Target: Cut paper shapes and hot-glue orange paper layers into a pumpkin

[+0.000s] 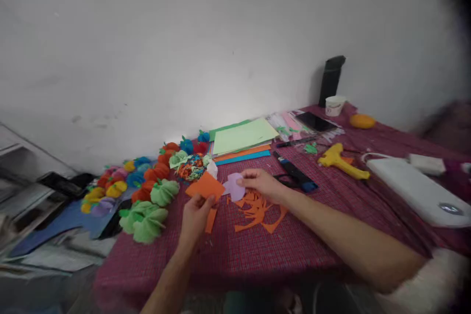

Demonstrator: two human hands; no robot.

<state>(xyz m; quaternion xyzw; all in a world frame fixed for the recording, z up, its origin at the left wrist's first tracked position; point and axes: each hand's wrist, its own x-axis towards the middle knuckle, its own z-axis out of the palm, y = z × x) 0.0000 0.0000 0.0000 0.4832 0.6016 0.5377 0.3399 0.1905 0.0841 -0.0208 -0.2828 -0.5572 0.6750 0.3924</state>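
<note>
My left hand [196, 213] pinches an orange square of paper [206, 185] by its near edge, thumb on top. Between the thumb and fingers of my right hand [259, 182] is a light purple paper cutout [234, 187] with a rounded outline. The cutout lies close to the orange square's right corner; whether they touch I cannot tell. Below my right hand, curled orange paper scraps [255, 211] are scattered on the red checked tablecloth [228, 255]. An orange strip [211, 221] lies beneath my left hand. Black-handled scissors [287, 179] rest just past my right hand.
Several paper pumpkins [147, 221] crowd the left side. Coloured paper sheets [243, 137] are stacked at the back. To the right are a dark blue case [296, 171], a yellow glue gun [342, 161], a white power bank-like device [419, 189], a phone [315, 121] and a paper cup [334, 106].
</note>
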